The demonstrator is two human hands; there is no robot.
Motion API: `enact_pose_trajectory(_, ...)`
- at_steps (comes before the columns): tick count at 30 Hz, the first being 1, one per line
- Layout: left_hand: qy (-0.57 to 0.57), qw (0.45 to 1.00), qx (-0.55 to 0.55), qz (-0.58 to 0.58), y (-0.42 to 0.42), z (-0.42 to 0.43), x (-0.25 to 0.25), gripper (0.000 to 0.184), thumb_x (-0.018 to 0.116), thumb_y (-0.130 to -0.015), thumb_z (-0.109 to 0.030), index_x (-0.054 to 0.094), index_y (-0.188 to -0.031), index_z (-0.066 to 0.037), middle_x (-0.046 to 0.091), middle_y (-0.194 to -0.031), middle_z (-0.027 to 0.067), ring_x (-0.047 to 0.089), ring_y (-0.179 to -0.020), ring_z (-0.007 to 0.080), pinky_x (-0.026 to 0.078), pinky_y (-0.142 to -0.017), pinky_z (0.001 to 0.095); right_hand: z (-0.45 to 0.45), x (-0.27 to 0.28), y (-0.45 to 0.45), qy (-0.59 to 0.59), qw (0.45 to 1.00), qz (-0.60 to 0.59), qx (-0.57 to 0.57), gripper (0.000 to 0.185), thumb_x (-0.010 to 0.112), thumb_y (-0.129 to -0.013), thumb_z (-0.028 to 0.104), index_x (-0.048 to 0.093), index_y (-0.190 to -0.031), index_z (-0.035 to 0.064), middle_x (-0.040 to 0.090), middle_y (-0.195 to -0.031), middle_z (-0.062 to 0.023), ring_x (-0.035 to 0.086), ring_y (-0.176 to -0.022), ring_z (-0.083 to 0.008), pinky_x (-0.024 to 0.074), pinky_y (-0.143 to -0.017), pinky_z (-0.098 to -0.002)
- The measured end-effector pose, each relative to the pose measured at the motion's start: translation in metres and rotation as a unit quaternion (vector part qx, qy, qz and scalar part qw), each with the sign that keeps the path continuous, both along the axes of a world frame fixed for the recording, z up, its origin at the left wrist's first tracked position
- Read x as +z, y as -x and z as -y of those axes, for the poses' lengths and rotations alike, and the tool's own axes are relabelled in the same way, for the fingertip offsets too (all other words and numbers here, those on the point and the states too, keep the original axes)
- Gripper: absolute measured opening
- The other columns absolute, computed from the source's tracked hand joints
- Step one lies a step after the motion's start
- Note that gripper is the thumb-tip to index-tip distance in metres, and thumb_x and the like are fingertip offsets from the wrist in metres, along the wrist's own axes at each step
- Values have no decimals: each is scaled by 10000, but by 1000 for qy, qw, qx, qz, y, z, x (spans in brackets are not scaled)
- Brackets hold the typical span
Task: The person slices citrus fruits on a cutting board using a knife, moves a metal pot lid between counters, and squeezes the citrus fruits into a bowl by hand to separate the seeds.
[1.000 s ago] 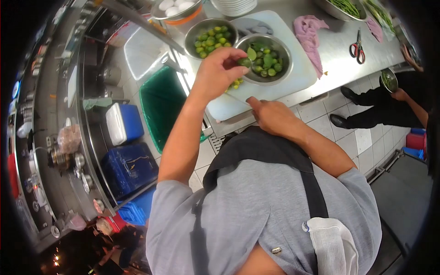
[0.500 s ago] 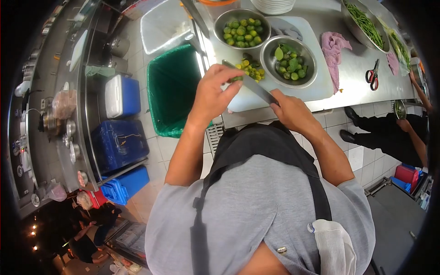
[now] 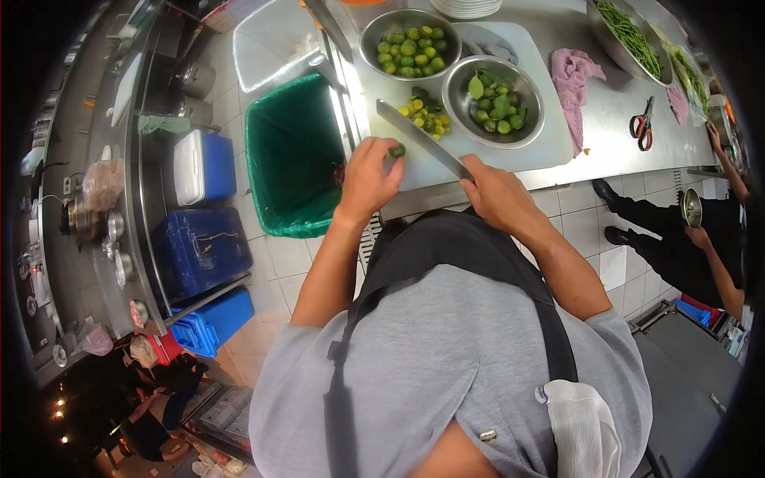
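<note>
My left hand [image 3: 369, 177] pinches a small green calamansi [image 3: 398, 150] at the near left edge of the white cutting board [image 3: 446, 169]. In my right hand [image 3: 499, 193] is the handle of a knife [image 3: 426, 142], its blade slanting up and left over the board, apart from the fruit. Beyond the blade lies a heap of cut calamansi [image 3: 433, 123], yellow faces showing. A steel bowl [image 3: 531, 89] holding whole green calamansi and leaves sits on the board to the right. Behind the heap, another steel bowl [image 3: 370, 57] is filled with whole calamansi.
A green-lined bin [image 3: 287, 159] stands left of the counter. Along the right lie a pink cloth [image 3: 570, 80], red-handled scissors [image 3: 642, 127] and a large bowl of green beans [image 3: 629, 40]. A co-worker [image 3: 685, 239] stands at the right, holding a small bowl [image 3: 692, 209].
My left hand has moved down and left with the calamansi, away from the knife blade. The knife has shifted slightly left. The camera view has shifted a little.
</note>
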State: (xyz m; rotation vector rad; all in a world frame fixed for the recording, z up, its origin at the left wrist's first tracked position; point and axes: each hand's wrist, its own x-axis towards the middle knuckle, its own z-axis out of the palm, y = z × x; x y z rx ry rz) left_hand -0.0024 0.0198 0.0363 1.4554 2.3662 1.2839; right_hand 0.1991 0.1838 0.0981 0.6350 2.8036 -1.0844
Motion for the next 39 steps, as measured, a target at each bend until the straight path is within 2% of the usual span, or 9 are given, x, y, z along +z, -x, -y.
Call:
enact_pose_trajectory(1,-5,1000,3,17,-1,0,1,219,753,-820,-53,674,-1024,-55,648,-947,137,636,-859,361,509,-754,444,0,1,0,2,1000,2,-1,260,584,-1008,170,457,-1211,68,693,-932,-263,644,-880,-520,475,-767,-614)
enact_pose_trajectory(12,18,999,23,42,0,-13,4,220,748,-822,-60,662,-1021,-27,665,-944,162,654,-868,363,526,-771,446,-4,6,-13,50,999,4,-8,272,592,-1010,181,470,-1221,62,688,-919,-270,636,-892,-520,458,-762,-605)
enact_pose_trajectory(25,2,999,30,39,0,-12,1,231,742,-819,-50,657,-1031,-18,662,-934,160,652,-862,357,526,-776,440,1,42,-31,74,995,60,-14,263,582,-1008,160,478,-1222,47,683,-876,-281,642,-891,-526,461,-769,-605)
enact_pose_trajectory(28,6,999,23,45,0,-11,-1,230,751,-816,-47,657,-1024,-18,659,-932,158,652,-860,353,526,-773,437,3,20,-10,53,998,15,15,233,577,-1004,147,478,-1187,42,683,-870,-283,647,-889,-524,471,-780,-607)
enact_pose_trajectory(32,5,999,22,27,-6,-9,1,224,755,-817,-34,657,-1018,-22,662,-956,162,658,-877,354,531,-786,426,0,1,19,30,999,19,39,268,583,-1010,169,475,-1228,58,685,-933,-282,644,-898,-520,469,-761,-607)
enact_pose_trajectory(35,-28,999,14,-25,-5,-2,-10,249,755,-830,-27,658,-1059,-19,670,-961,133,669,-876,276,540,-793,363,-5,0,20,10,999,-11,44,254,573,-1010,165,478,-1218,54,688,-920,-275,652,-887,-511,483,-767,-603)
enact_pose_trajectory(36,-44,997,45,36,-7,-1,-4,222,771,-856,-56,648,-1037,-17,663,-924,83,650,-858,195,526,-774,323,-6,3,13,1,999,-15,41,244,565,-1009,160,477,-1206,46,690,-913,-271,660,-879,-502,488,-766,-602)
enact_pose_trajectory(39,-121,982,127,68,20,-6,19,214,781,-887,-102,638,-1017,-9,654,-918,34,615,-842,122,510,-759,280,-6,4,-6,-1,1000,-5,26,223,544,-1014,157,480,-1189,34,693,-900,-265,666,-859,-493,496,-762,-599)
